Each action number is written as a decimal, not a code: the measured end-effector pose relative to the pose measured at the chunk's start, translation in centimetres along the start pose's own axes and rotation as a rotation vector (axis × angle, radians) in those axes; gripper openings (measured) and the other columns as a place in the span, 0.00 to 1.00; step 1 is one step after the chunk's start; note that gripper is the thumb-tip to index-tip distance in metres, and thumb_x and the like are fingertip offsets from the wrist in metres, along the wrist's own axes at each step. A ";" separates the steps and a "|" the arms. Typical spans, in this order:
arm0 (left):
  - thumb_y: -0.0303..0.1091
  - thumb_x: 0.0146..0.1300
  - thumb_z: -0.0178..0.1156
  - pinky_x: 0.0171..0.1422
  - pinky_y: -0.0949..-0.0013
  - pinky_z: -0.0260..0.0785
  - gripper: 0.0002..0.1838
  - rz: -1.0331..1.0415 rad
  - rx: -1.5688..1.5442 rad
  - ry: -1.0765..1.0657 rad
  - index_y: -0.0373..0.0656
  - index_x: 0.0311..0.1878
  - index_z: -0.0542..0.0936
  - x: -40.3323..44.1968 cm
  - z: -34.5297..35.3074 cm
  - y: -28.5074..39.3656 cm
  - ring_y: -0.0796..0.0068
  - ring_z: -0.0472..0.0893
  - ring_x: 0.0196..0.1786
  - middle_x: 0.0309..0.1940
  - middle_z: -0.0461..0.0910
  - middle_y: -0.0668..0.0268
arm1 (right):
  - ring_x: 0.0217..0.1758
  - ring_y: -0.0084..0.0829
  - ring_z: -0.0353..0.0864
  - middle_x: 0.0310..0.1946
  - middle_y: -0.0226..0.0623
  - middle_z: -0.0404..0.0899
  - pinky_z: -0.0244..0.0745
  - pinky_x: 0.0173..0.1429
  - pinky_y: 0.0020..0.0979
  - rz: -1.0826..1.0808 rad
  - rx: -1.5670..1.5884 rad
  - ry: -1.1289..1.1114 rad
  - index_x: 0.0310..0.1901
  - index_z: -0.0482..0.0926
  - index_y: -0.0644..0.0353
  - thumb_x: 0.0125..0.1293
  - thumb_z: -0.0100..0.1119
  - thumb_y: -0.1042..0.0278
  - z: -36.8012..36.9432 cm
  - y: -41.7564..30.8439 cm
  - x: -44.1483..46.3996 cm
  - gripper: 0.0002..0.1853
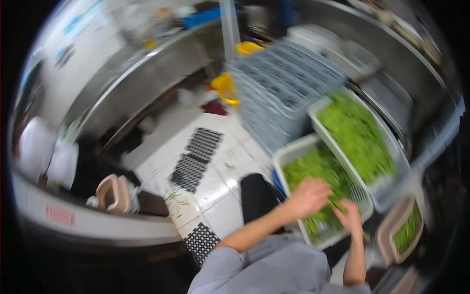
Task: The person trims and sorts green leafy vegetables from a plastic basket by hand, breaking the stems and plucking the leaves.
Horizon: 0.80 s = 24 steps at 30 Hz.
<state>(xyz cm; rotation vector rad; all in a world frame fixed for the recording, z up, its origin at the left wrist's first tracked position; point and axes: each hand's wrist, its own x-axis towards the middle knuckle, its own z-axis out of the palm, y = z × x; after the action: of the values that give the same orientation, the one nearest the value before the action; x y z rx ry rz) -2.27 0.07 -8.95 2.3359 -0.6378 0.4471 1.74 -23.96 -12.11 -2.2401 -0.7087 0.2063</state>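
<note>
Loose leafy greens point(313, 169) fill much of a pale plastic basket point(364, 201) low in front of me. Over the middle of this basket, my left hand point(309, 197) is closed, its fingers curled on the greens and slightly blurred. My right hand point(350, 216) is just to the right, thumb and fingers pinched around some green stems. The two hands are close together but apart. A second white basket point(320, 122), heaped with brighter chopped greens point(357, 137), rests against the far right side of the first.
Stacked grey crates point(274, 93) stand beyond the baskets. At my right is a beige-rimmed bin point(387, 235) with greens inside. Black perforated mats point(196, 159) and scattered leaf scraps point(177, 203) lie on the white tiled floor point(220, 181). Another beige-rimmed bin point(100, 193) stands left.
</note>
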 end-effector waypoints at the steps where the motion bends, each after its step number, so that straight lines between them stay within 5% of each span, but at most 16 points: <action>1: 0.33 0.62 0.63 0.64 0.53 0.67 0.16 0.016 0.101 -0.108 0.42 0.53 0.80 0.4 0.1 0.0 0.59 0.76 0.59 0.52 0.80 0.60 | 0.39 0.47 0.83 0.35 0.46 0.83 0.76 0.44 0.40 -0.032 0.034 0.015 0.38 0.84 0.64 0.60 0.67 0.67 -0.4 -1.0 0.3 0.10; 5: 0.28 0.61 0.63 0.58 0.58 0.70 0.10 -0.045 0.007 -0.222 0.40 0.45 0.83 1.2 -0.9 -0.9 0.59 0.82 0.47 0.42 0.83 0.58 | 0.36 0.46 0.83 0.33 0.48 0.83 0.77 0.42 0.38 0.035 0.146 -0.001 0.40 0.84 0.65 0.62 0.67 0.64 -2.3 -2.4 0.6 0.12; 7: 0.26 0.62 0.62 0.52 0.63 0.73 0.07 -0.154 -0.132 -0.147 0.37 0.43 0.84 1.6 -1.2 -0.9 0.57 0.83 0.43 0.40 0.84 0.56 | 0.41 0.34 0.83 0.37 0.41 0.85 0.76 0.50 0.31 0.006 0.227 0.193 0.42 0.85 0.63 0.62 0.68 0.67 -2.7 -1.9 0.2 0.10; 10: 0.25 0.65 0.61 0.47 0.67 0.73 0.08 -0.277 -0.211 -0.106 0.34 0.45 0.82 1.8 -1.3 -1.0 0.60 0.83 0.40 0.37 0.84 0.55 | 0.34 0.22 0.80 0.34 0.33 0.84 0.74 0.41 0.25 0.156 0.355 0.551 0.45 0.85 0.63 0.65 0.66 0.66 -5.9 -1.1 -1.0 0.11; 12: 0.26 0.65 0.61 0.45 0.64 0.73 0.07 -0.374 -0.279 -0.087 0.35 0.44 0.83 2.0 -1.5 -1.2 0.56 0.83 0.39 0.37 0.83 0.54 | 0.29 0.13 0.74 0.31 0.27 0.82 0.69 0.34 0.19 0.468 0.653 0.682 0.46 0.85 0.63 0.67 0.65 0.66 -8.6 -0.9 -2.4 0.11; 13: 0.26 0.66 0.61 0.44 0.65 0.73 0.08 -0.412 -0.318 -0.093 0.35 0.46 0.83 2.0 -1.3 -1.5 0.58 0.83 0.37 0.36 0.83 0.55 | 0.25 0.10 0.70 0.30 0.26 0.81 0.62 0.29 0.15 0.396 0.695 0.751 0.47 0.84 0.63 0.67 0.64 0.66 -9.3 -0.1 -2.9 0.12; 16: 0.26 0.66 0.60 0.42 0.66 0.73 0.08 -0.498 -0.355 -0.142 0.35 0.46 0.83 2.7 -0.6 -1.5 0.59 0.82 0.35 0.36 0.83 0.55 | 0.30 0.18 0.77 0.31 0.30 0.83 0.71 0.35 0.22 0.355 0.567 0.838 0.45 0.84 0.66 0.66 0.64 0.70 -10.6 -0.2 -3.8 0.10; 18: 0.26 0.66 0.61 0.42 0.66 0.73 0.08 -0.480 -0.349 -0.180 0.35 0.46 0.83 3.3 0.4 -0.9 0.58 0.83 0.35 0.36 0.84 0.55 | 0.35 0.25 0.82 0.32 0.35 0.84 0.75 0.40 0.27 0.118 0.223 0.772 0.42 0.85 0.65 0.63 0.67 0.72 -10.4 -1.7 -3.5 0.08; 20: 0.26 0.66 0.61 0.42 0.66 0.73 0.08 -0.458 -0.341 -0.223 0.35 0.45 0.83 4.1 1.3 0.0 0.58 0.83 0.36 0.36 0.84 0.54 | 0.37 0.35 0.84 0.33 0.39 0.84 0.79 0.42 0.31 -0.054 0.112 0.594 0.39 0.86 0.63 0.58 0.69 0.74 -9.4 -4.1 -2.7 0.08; 22: 0.25 0.65 0.61 0.43 0.65 0.75 0.08 -0.375 -0.303 -0.279 0.35 0.45 0.83 5.0 2.2 0.9 0.57 0.84 0.38 0.39 0.85 0.53 | 0.41 0.40 0.84 0.42 0.35 0.83 0.80 0.43 0.37 -0.115 -0.007 0.421 0.45 0.84 0.58 0.50 0.70 0.75 -6.5 -3.6 -1.7 0.18; 23: 0.25 0.64 0.62 0.39 0.70 0.73 0.08 -0.318 -0.291 -0.274 0.34 0.45 0.83 5.2 2.6 1.2 0.72 0.81 0.31 0.34 0.85 0.58 | 0.42 0.41 0.84 0.41 0.34 0.83 0.80 0.42 0.39 -0.061 -0.054 0.329 0.45 0.84 0.57 0.49 0.69 0.74 -5.4 -3.5 -1.2 0.18; 24: 0.25 0.64 0.62 0.39 0.70 0.73 0.08 -0.310 -0.286 -0.285 0.34 0.45 0.83 5.4 2.7 1.7 0.72 0.81 0.31 0.34 0.85 0.58 | 0.42 0.42 0.83 0.41 0.32 0.82 0.79 0.42 0.41 -0.011 -0.099 0.235 0.46 0.84 0.56 0.49 0.69 0.73 -4.8 -3.4 -0.7 0.18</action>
<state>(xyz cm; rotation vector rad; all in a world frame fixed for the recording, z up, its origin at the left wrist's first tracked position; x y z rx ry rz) 1.64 -4.65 -7.52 2.1851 -0.4233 -0.1139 1.35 -25.43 -6.38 -2.3050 -0.6149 -0.0987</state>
